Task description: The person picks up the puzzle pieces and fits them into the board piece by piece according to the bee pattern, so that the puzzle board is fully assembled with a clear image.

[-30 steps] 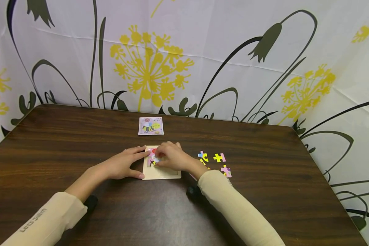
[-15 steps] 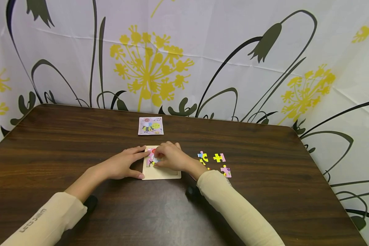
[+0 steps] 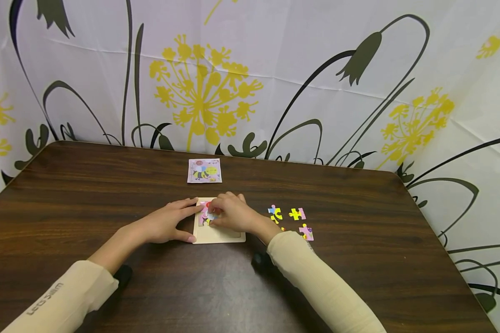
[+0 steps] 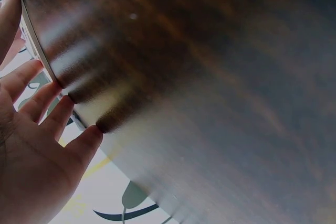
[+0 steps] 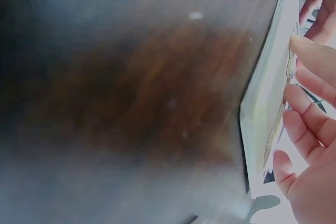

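Observation:
In the head view a pale wooden puzzle board (image 3: 218,237) lies flat, with pink and multicoloured pieces in its upper left part. My left hand (image 3: 166,222) rests at its left side, fingers extended, the index fingertip over the top left corner and the thumb at the lower left corner. Over the board, my right hand (image 3: 232,213) has bent fingers and thumb at a jigsaw piece (image 3: 206,221) with a yellow and black patch; the hand hides part of it. In the right wrist view the right fingertips (image 5: 295,94) meet the board's upper face.
Several loose jigsaw pieces (image 3: 296,213) lie right of the board, some partly behind the right wrist. A square picture card (image 3: 204,170) with a bee on it lies farther back on the dark wooden table (image 3: 108,185). A flower-printed cloth (image 3: 291,69) hangs behind.
The jigsaw piece under my right fingers has shifted slightly and now sits flush with the pieces around it. My left hand has stayed at the board's left side.

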`<act>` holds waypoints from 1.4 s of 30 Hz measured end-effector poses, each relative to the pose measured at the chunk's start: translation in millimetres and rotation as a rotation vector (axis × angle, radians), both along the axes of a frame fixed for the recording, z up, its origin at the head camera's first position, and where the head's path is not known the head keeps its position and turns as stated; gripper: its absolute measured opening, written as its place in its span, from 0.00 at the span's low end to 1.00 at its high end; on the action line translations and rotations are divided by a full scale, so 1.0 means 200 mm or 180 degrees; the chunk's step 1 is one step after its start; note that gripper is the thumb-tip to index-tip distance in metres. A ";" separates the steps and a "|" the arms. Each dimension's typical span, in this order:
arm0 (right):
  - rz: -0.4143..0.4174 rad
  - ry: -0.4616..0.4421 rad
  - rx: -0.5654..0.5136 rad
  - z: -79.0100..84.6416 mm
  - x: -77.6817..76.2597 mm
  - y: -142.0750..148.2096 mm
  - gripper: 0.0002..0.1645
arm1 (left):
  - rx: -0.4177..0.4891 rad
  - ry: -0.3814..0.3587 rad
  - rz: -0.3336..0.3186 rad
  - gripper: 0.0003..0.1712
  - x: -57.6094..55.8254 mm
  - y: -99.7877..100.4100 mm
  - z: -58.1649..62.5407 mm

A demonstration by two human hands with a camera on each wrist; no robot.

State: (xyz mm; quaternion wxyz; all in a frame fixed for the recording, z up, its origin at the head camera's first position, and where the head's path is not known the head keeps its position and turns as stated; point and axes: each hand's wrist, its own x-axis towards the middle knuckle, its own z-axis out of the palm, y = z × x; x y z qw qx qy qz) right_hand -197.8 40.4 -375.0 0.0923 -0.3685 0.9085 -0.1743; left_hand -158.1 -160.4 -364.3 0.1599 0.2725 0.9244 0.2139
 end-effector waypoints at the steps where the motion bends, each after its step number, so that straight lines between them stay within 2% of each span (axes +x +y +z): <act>1: 0.0004 -0.0002 -0.0005 0.00 0.00 0.00 0.13 | 0.0003 0.0007 -0.0003 0.45 0.00 0.00 0.00; 28: 0.0013 0.0037 -0.0010 -0.01 0.00 0.01 0.12 | -0.0012 -0.0045 0.0015 0.46 0.00 0.00 0.00; 42: 0.0096 -0.0072 -0.0104 0.00 0.00 0.02 0.11 | -0.0015 -0.0040 0.0001 0.45 0.00 0.00 0.00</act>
